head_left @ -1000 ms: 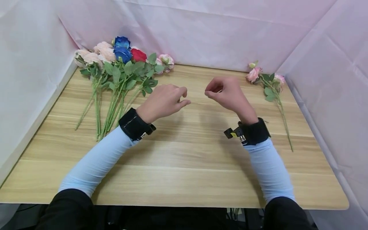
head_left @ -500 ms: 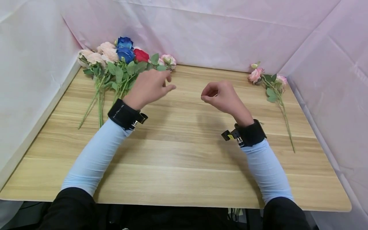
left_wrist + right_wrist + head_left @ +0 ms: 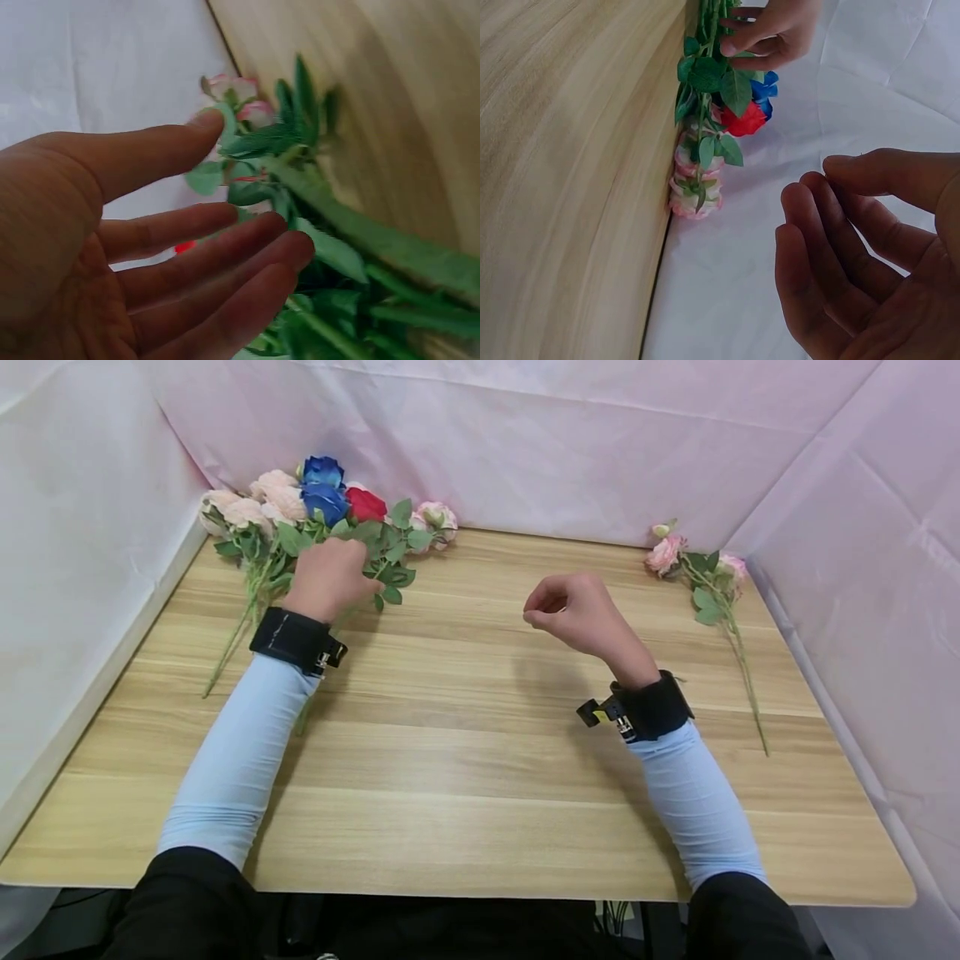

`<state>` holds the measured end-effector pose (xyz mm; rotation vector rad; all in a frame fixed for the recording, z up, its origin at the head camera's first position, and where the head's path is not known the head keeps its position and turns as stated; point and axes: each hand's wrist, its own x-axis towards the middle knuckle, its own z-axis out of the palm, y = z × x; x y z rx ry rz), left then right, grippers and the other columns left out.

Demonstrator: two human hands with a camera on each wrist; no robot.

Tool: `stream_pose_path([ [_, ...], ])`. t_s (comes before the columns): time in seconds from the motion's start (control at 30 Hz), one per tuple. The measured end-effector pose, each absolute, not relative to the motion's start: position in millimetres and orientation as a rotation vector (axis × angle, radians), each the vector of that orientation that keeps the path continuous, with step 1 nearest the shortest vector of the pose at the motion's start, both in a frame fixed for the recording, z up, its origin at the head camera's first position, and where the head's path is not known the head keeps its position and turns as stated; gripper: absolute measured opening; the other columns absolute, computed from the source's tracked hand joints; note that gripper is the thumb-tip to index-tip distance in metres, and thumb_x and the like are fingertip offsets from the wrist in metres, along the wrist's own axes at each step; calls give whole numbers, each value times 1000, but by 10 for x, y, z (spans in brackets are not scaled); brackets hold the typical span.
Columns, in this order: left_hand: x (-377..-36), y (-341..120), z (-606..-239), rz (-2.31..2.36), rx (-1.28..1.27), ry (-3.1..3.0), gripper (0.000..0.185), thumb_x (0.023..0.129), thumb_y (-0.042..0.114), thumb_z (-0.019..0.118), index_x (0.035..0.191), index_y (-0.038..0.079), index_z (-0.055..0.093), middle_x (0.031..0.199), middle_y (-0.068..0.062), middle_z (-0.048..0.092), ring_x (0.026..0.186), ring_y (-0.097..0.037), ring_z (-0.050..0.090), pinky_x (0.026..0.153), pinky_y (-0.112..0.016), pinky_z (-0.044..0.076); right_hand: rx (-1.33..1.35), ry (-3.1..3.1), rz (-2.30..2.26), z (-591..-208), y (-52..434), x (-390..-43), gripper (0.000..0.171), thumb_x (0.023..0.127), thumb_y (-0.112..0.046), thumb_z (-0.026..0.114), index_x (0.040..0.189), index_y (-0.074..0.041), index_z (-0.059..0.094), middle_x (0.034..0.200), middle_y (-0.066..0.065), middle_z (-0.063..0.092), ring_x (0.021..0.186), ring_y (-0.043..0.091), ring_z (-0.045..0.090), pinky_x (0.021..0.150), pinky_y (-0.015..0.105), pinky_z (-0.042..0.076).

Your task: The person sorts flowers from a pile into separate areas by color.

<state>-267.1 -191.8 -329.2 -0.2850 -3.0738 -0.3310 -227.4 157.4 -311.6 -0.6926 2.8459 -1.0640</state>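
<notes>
My left hand (image 3: 330, 578) is over the flower bunch at the back left, nearest to the green leaves and stems. In the left wrist view, its thumb (image 3: 161, 154) and fingers (image 3: 217, 259) are spread apart, with green leaves (image 3: 262, 142) beyond them and nothing held. The bunch has blue roses (image 3: 324, 492), a red rose (image 3: 366, 504), pale pink flowers (image 3: 251, 506) and pink-edged flowers (image 3: 435, 522). My right hand (image 3: 588, 614) hovers over the middle right of the table, fingers loosely bent, thumb near the index finger, holding nothing.
A separate pink flower spray (image 3: 708, 581) lies on the right side of the wooden table (image 3: 480, 793), its stem pointing toward the front. White cloth walls (image 3: 540, 452) stand along the back and both sides.
My left hand has moved left from near the table's middle to above the stems of the bunch. The right hand shifted slightly left and down, then stayed still.
</notes>
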Motion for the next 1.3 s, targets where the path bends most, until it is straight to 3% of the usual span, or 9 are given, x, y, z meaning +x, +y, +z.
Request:
stream_pose_path([
  [0.17,-2733,-1953,-3372,-359,-273,-3211,43,92,22,70,61,12,42,56,4,28,53,-17,36,53,-33,33,-686,2842,-1064,-3134,1572,-2294,5,93,-12,75,94,-9,78,90,9,76,81,18,68,75,27,52],
  [0.37,-2760,-1958,-3438,-391,-265,-3281,33,88,6,63,63,11,42,59,3,26,57,-18,33,52,-33,33,-673,2831,-1070,-3152,1572,-2292,5,93,-13,75,95,-9,78,90,9,76,81,18,68,75,27,52],
  [0.8,-2756,-1915,-3410,-358,-279,-3205,36,87,7,64,60,11,41,56,3,25,55,-19,34,52,-34,33,-648,2823,-1079,-3168,1583,-2288,5,94,-14,75,95,-9,77,90,9,76,81,18,68,75,27,52],
  [1.1,-2699,-1890,-3320,-396,-295,-3117,37,79,1,56,53,15,34,56,5,18,52,-12,18,47,-28,21,-633,2814,-1079,-3174,1594,-2306,6,94,-14,74,95,-10,77,91,8,75,82,18,67,75,29,52],
  [1.3,-2649,-1857,-3242,-427,-330,-3041,43,82,1,57,51,15,31,57,4,17,52,-12,16,49,-28,19,-631,2813,-1081,-3161,1597,-2316,5,93,-13,74,94,-9,77,90,9,75,82,18,67,76,28,52],
])
